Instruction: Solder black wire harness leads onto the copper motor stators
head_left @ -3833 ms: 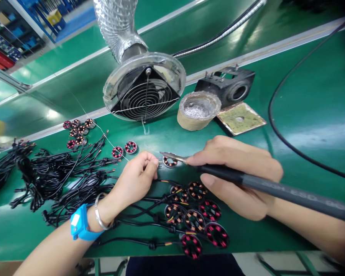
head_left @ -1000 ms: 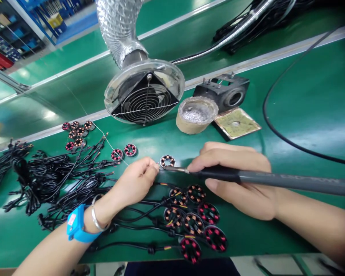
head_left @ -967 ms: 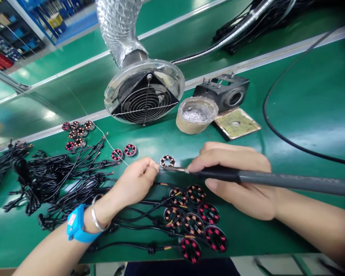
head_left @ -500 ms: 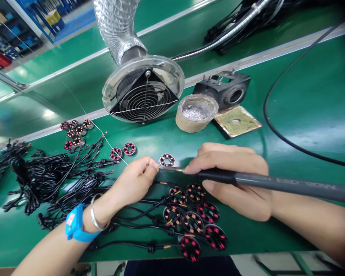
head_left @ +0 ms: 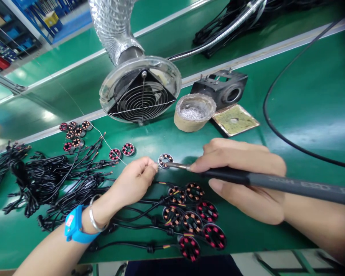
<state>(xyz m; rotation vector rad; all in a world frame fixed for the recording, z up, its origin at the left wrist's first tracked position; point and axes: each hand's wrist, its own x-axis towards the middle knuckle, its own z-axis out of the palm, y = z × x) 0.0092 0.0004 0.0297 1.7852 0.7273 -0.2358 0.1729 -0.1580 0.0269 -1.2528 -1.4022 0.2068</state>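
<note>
Left hand: thumb and forefinger pinched closed at the tips beside the ring-shaped coil, which lies on the green bench; thin wire runs to this hand, exact grip at the tips too small to tell. Right hand: fingers part-closed round the soldering iron, its tip at the coil's right edge; grey handle lettering partly legible, "ESD", remainder blurred.
</note>
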